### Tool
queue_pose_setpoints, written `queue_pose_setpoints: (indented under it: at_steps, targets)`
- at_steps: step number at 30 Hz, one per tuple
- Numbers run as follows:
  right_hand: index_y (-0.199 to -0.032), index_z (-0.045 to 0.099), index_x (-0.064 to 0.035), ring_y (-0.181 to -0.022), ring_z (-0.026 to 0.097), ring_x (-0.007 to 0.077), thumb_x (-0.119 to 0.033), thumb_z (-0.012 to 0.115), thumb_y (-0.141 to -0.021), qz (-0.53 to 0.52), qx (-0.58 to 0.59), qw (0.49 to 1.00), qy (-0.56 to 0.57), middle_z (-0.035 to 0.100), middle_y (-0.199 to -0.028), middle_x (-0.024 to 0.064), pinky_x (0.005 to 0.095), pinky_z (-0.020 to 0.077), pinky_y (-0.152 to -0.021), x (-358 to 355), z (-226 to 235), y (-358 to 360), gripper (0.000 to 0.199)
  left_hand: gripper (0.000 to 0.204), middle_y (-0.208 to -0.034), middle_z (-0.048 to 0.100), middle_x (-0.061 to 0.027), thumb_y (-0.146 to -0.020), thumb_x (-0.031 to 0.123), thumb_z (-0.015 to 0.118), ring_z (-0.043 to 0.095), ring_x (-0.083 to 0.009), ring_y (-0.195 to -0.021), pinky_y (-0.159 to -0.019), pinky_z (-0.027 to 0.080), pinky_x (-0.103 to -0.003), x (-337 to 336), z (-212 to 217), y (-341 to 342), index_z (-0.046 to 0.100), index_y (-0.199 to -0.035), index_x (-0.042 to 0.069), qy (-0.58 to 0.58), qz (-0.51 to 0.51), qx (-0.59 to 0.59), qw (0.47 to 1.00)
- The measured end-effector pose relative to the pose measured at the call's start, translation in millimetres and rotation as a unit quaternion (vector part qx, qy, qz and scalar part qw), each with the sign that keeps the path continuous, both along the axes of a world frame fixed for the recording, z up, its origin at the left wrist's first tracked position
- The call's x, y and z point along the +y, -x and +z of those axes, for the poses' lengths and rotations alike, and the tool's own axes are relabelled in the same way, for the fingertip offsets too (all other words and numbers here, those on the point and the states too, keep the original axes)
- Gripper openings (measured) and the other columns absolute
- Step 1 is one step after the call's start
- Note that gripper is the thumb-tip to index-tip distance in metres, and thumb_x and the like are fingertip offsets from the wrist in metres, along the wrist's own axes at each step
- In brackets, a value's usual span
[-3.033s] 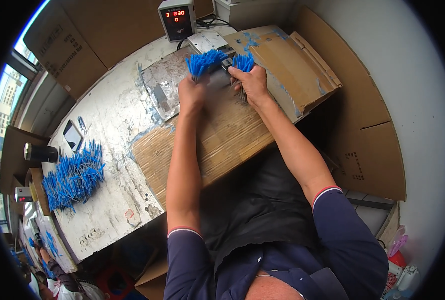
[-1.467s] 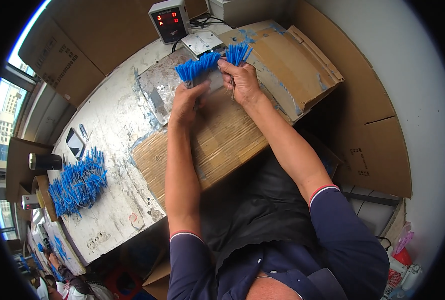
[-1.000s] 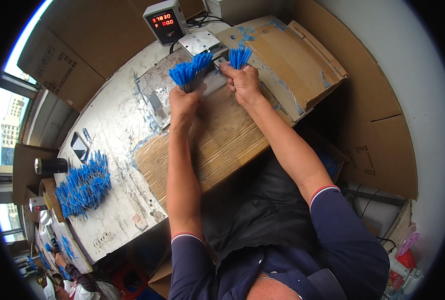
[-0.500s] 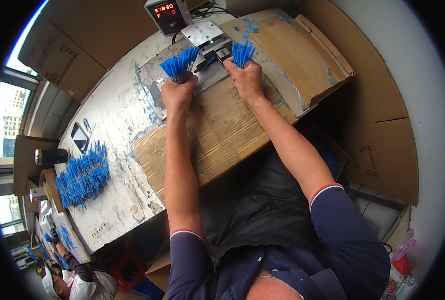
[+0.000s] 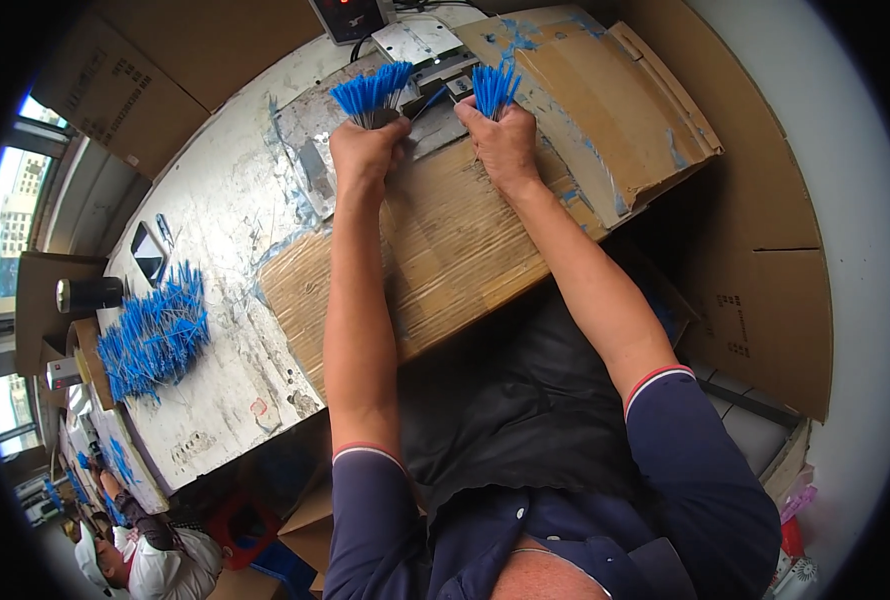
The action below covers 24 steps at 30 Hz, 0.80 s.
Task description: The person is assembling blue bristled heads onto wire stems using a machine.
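Left hand [image 5: 365,152] gripping blue-tipped bundle [image 5: 371,92] — right hand [image 5: 505,145] smaller bundle [image 5: 495,92] — blue pile [image 5: 155,335] on white table [image 5: 227,215].

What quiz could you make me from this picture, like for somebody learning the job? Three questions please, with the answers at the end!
1. What colour are the tips of the wider bundle in the person's left hand?
2. True or false: the right hand is empty.
3. What lies on the white tabletop close to the loose blue-tipped pile?
A) a hammer
B) a phone
C) a banana

Key:
1. Blue.
2. False; it holds a narrower bundle.
3. B.
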State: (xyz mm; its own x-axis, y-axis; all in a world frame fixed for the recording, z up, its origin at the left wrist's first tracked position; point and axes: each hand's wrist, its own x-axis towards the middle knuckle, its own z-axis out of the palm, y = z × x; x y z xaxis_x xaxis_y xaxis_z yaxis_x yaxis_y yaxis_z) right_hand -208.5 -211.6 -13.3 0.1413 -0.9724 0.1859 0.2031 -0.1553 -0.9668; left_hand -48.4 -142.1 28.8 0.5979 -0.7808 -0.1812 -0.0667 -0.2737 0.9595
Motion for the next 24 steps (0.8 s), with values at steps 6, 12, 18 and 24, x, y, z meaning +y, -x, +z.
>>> queue_pose_setpoints:
  at_steps: [6,12,18,24]
  targets:
    - [-0.088,0.069,-0.005,-0.052,0.048,0.0022,-0.01,0.075,-0.087,-0.001,0.013,1.0,0.014,0.058,-0.069,-0.0055,0.0213,0.0376,-0.046,-1,-1,0,0.008,0.011,-0.057,0.062,-0.0039,-0.078,0.007,0.08,0.052,-0.0106,-0.045,-0.043,0.038,-0.027,-2,2,-1,0.072,-0.076,0.001,0.024,-0.002,0.036,0.999]
    - [-0.088,0.069,-0.0051,-0.052,0.049,0.0022,-0.01,0.075,-0.087,0.001,0.024,1.0,0.009,0.059,-0.069,-0.0052,0.0212,0.0379,-0.045,-1,-2,0,0.009,0.014,-0.061,0.062,-0.0021,-0.079,0.013,0.082,0.052,-0.0095,-0.047,-0.044,0.038,-0.025,-4,0,-4,0.072,-0.078,0.003,0.011,-0.023,0.027,0.999]
    - [-0.089,0.068,-0.0048,-0.051,0.049,0.0024,-0.011,0.075,-0.088,0.007,0.017,1.0,0.014,0.059,-0.07,-0.0046,0.021,0.0384,-0.045,0,-1,0,0.01,0.013,-0.061,0.063,-0.0021,-0.079,0.012,0.082,0.051,-0.0094,-0.047,-0.044,0.038,-0.025,-8,-4,-5,0.073,-0.078,0.003,0.008,-0.027,0.034,0.999]
    - [-0.09,0.068,-0.0049,-0.051,0.05,0.0029,-0.011,0.075,-0.087,0.001,0.028,0.999,0.023,0.059,-0.07,-0.0042,0.0212,0.0385,-0.044,-2,-2,1,0.01,0.011,-0.058,0.061,-0.0046,-0.077,0.005,0.08,0.052,-0.0113,-0.045,-0.042,0.038,-0.027,-15,-2,1,0.071,-0.073,-0.001,0.027,-0.014,0.041,0.999]
